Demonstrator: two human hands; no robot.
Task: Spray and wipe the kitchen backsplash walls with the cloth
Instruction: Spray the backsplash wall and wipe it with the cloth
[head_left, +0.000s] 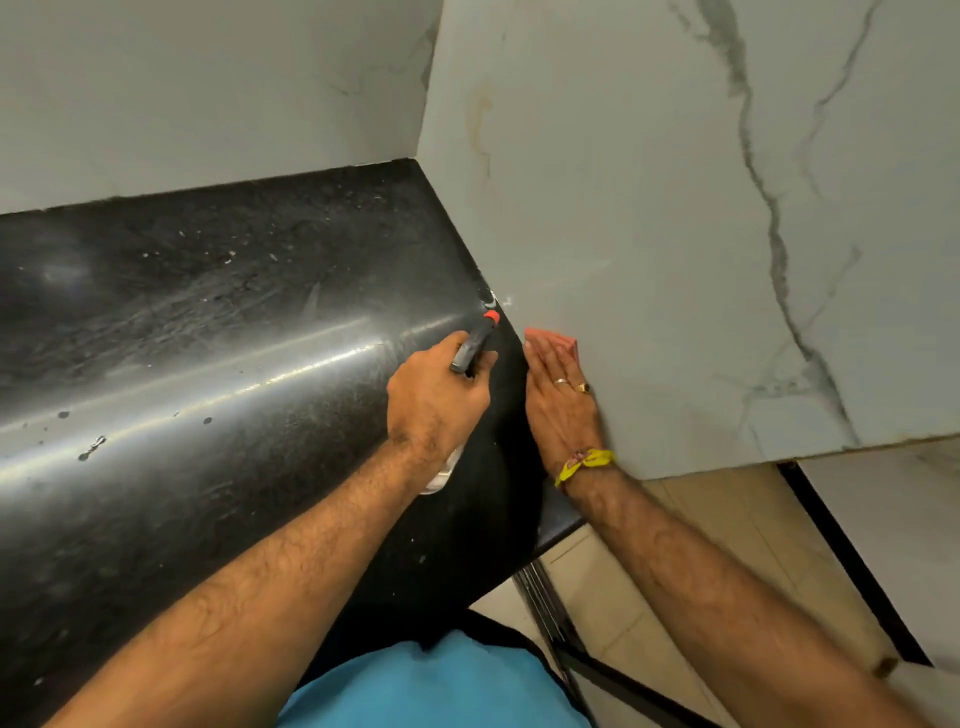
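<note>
Corner of a black countertop (208, 322) meeting marble-patterned backsplash walls (675, 208). The right hand (563, 400), fingers straight and pressed together, flattens an orange cloth (558, 340) against the lower right-hand wall, presumably so the whole palm bears on the tile while wiping. The left hand (439, 400) curls its fingers round a spray bottle (475, 345), its red-tipped nozzle aimed at the wall's base near the counter edge, likely kept ready for the next burst. Most of the cloth lies hidden under the palm; the bottle's body is largely covered by the hand, with only a pale part showing below the wrist.
</note>
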